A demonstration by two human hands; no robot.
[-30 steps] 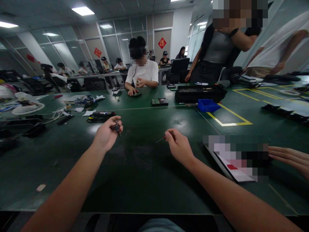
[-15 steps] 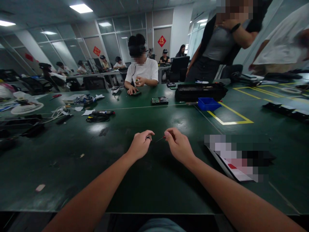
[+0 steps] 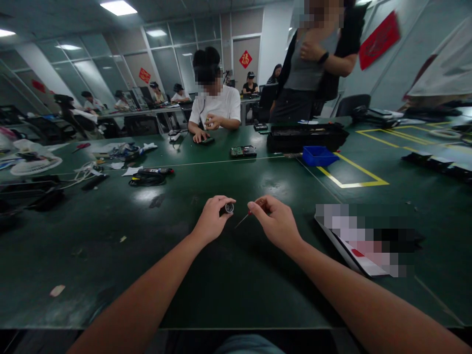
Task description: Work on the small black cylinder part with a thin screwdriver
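My left hand (image 3: 209, 220) is closed round a small dark cylinder (image 3: 229, 208) whose round end, with a silvery ring, faces me. Its far part is hidden by my fingers. In my right hand (image 3: 278, 221), closed above the table, is a screwdriver (image 3: 242, 221) with a thin metal shaft and a bit of red at its base. The shaft points down and left, its tip below and a little right of the cylinder, apart from it. Most of the screwdriver's handle is covered by my fingers.
A blue bin (image 3: 320, 156) stands by a long black tray (image 3: 308, 137). To the right lies a partly blurred-out packet (image 3: 350, 253). A coiled black cable (image 3: 147, 178), a circuit-board device (image 3: 243, 151) and clutter are farther back. One person sits opposite; another stands behind.
The cylinder has turned so that its ringed end shows in my left hand. My right hand has tilted the screwdriver's shaft more steeply downward. The view has shifted slightly.
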